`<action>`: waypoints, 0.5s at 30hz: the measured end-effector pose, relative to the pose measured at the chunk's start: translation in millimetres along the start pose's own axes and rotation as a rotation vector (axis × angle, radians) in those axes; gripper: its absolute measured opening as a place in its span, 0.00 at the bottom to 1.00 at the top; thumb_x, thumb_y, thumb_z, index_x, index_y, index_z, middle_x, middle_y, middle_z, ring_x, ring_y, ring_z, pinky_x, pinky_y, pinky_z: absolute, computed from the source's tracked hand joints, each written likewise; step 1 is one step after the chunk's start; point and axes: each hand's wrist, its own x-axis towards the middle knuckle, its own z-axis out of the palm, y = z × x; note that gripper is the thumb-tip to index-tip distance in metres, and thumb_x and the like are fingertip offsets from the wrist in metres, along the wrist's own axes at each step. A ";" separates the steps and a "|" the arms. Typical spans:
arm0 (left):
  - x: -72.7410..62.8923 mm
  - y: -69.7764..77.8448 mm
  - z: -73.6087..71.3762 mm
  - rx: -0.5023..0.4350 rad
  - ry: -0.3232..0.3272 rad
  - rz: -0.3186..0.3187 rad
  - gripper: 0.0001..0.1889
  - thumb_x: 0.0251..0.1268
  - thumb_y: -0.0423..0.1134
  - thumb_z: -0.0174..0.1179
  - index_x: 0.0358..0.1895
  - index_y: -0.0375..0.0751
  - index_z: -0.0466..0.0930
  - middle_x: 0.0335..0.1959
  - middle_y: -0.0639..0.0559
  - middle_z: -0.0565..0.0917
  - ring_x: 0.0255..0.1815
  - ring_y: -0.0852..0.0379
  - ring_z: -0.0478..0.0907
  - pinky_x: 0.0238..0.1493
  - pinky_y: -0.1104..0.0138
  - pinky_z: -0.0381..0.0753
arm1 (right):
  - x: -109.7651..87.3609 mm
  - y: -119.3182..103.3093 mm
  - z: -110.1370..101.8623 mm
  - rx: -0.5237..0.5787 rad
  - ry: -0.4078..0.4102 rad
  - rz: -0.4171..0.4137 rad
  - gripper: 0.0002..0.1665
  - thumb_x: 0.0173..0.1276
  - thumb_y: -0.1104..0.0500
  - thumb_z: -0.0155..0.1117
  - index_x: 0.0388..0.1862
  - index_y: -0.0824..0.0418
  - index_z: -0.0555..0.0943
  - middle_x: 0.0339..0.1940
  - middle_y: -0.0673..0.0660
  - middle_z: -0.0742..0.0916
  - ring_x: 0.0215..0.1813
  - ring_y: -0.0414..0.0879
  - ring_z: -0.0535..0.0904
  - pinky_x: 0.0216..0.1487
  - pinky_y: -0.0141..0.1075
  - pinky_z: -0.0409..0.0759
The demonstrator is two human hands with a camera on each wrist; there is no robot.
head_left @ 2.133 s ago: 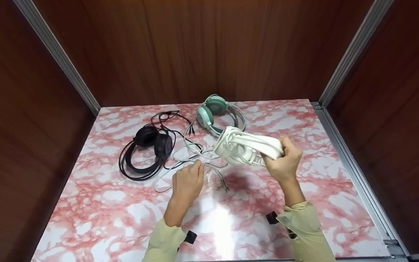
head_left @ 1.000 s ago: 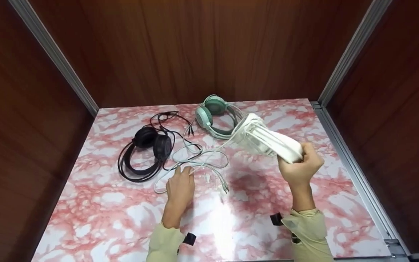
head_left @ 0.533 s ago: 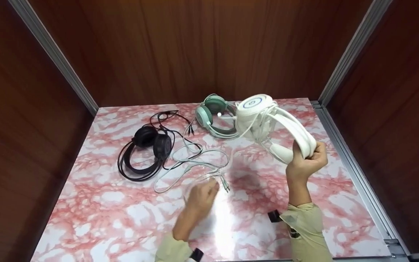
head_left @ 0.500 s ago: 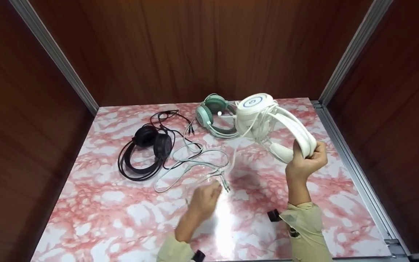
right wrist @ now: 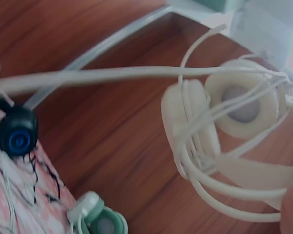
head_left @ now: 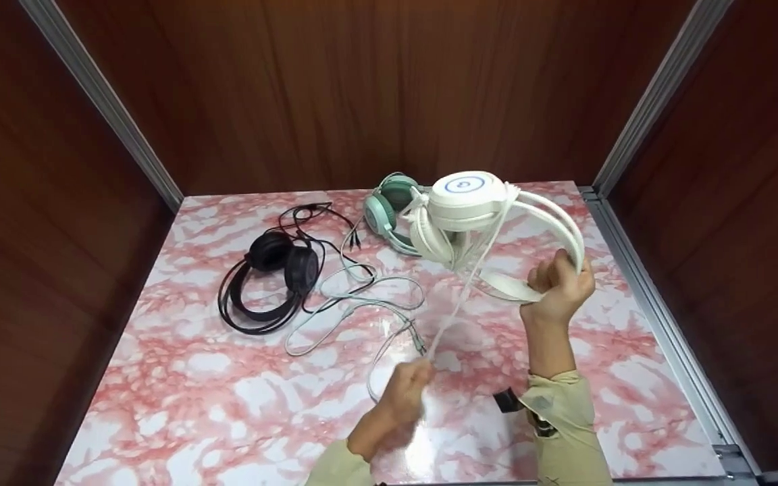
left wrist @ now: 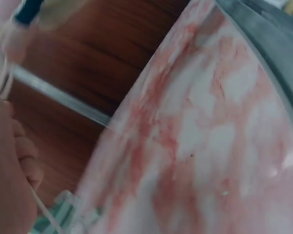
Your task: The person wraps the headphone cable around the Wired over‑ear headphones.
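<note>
White headphones (head_left: 468, 202) hang over the right half of the table, their cable wound about the earcups and band. My right hand (head_left: 560, 287) grips them by the headband. From an earcup the white cable (head_left: 458, 307) runs taut down to my left hand (head_left: 402, 398), whose curled fingers hold it near the table's front. Below that hand a loop of the cable trails. In the left wrist view, my curled fingers (left wrist: 27, 158) show the cable (left wrist: 46, 212) coming out beneath them. The right wrist view shows both earcups (right wrist: 190, 122) crossed by several cable strands.
Black headphones (head_left: 302, 270) lie on the left of the red-and-white table (head_left: 206, 405). Green headphones (head_left: 380, 214) sit at the back, partly hidden behind the white ones. Their cables tangle across the middle. Brown panels (head_left: 389, 94) enclose the table on three sides.
My right hand has lifted the white headphones rightward and turned them so an earcup's logo faces up. My left hand has come toward the front edge, drawing the cable straight. The other headphones stay put.
</note>
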 end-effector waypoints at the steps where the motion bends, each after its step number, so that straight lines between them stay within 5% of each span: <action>1: 1.2 0.0 -3.3 -0.068 0.010 -0.040 0.16 0.70 0.25 0.45 0.20 0.38 0.64 0.15 0.54 0.62 0.18 0.68 0.56 0.20 0.75 0.59 | 1.2 -1.3 -0.9 0.078 -0.036 0.059 0.22 0.63 0.69 0.61 0.18 0.62 0.59 0.12 0.50 0.53 0.13 0.39 0.46 0.14 0.30 0.47; 5: 11.1 6.0 -20.4 -0.227 0.004 -0.218 0.16 0.75 0.26 0.43 0.23 0.29 0.64 0.17 0.54 0.62 0.20 0.66 0.57 0.24 0.72 0.59 | 4.6 -6.7 -4.0 0.401 -0.154 0.317 0.26 0.67 0.64 0.60 0.16 0.59 0.56 0.12 0.49 0.52 0.11 0.40 0.49 0.15 0.31 0.49; 9: 19.3 7.8 -37.6 -0.254 -0.001 -0.334 0.17 0.77 0.29 0.44 0.25 0.24 0.67 0.18 0.57 0.63 0.20 0.65 0.59 0.26 0.72 0.60 | 6.0 -10.8 -7.9 0.626 -0.246 0.531 0.21 0.69 0.62 0.56 0.19 0.60 0.60 0.13 0.49 0.56 0.12 0.41 0.52 0.17 0.32 0.52; 12: 21.3 2.1 -46.8 -0.189 0.034 -0.320 0.17 0.74 0.28 0.48 0.22 0.26 0.67 0.17 0.56 0.63 0.20 0.66 0.60 0.25 0.72 0.60 | 5.3 -12.7 -10.7 0.714 -0.320 0.637 0.17 0.70 0.61 0.54 0.22 0.61 0.61 0.15 0.50 0.59 0.14 0.41 0.53 0.18 0.32 0.54; 15: 20.7 -8.1 -53.8 -0.132 0.074 -0.281 0.18 0.72 0.27 0.51 0.19 0.30 0.66 0.15 0.54 0.63 0.19 0.66 0.60 0.23 0.72 0.60 | 2.8 -14.0 -11.4 0.720 -0.306 0.651 0.12 0.67 0.62 0.54 0.26 0.63 0.66 0.17 0.53 0.67 0.16 0.42 0.58 0.19 0.35 0.61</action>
